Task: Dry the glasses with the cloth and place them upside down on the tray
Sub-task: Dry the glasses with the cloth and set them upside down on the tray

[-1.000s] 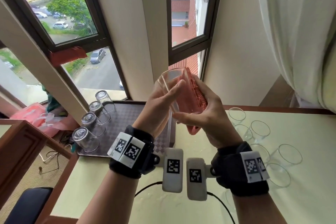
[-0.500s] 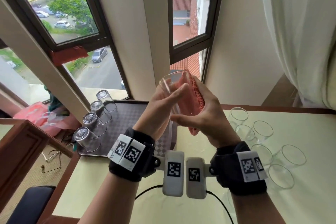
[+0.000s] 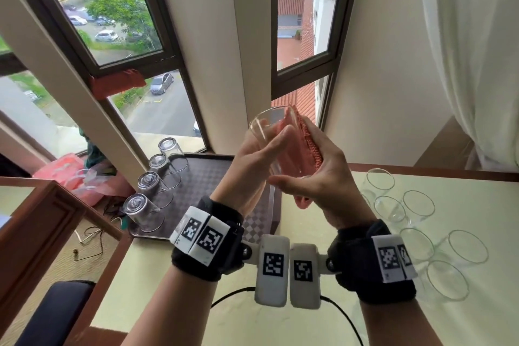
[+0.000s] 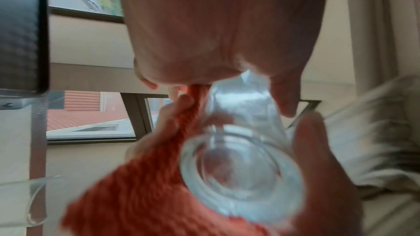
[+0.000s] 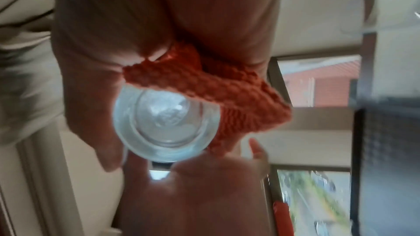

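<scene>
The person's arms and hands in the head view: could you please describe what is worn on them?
The left hand and right hand are bare, forearms unsleeved. Each wrist carries a black fabric wristband with white blocks printed with black square-pattern markers, plus a white rounded camera unit bearing another marker; thin black cables trail below.

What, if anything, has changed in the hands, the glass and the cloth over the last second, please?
Very little. The left hand still grips the glass, and the right hand still presses the pink cloth against its side; both sit marginally higher in the picture. The four upturned glasses on the tray have stayed put.
</scene>
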A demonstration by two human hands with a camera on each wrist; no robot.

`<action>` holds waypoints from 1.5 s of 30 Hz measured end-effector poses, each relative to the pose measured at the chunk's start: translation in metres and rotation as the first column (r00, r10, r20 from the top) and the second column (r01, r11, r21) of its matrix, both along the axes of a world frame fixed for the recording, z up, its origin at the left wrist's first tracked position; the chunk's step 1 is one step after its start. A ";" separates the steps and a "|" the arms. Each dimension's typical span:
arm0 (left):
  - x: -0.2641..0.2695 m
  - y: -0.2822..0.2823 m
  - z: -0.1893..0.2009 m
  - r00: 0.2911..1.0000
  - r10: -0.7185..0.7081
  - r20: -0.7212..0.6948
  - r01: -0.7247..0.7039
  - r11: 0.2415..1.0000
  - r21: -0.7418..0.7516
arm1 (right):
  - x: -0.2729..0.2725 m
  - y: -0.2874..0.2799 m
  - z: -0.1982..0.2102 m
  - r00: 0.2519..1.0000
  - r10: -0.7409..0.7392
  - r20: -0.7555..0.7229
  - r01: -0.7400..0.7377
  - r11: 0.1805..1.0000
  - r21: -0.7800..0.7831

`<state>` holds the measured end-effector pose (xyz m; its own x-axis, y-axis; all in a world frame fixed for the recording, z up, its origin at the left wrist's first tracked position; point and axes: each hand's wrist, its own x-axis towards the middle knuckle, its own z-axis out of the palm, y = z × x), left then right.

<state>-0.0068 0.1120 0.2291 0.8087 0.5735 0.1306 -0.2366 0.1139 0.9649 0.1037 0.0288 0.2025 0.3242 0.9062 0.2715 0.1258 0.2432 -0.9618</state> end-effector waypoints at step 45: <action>-0.018 0.010 -0.008 0.996 0.003 -0.089 -0.003 1.000 -0.009 | -0.012 0.013 -0.007 0.974 -0.087 0.209 0.096 0.995 -0.032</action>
<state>-0.0245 0.1219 0.2216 0.8151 0.5769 0.0530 -0.1505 0.1226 0.9810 0.0915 0.0418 0.1953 0.3470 0.8873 0.3038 0.3427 0.1816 -0.9217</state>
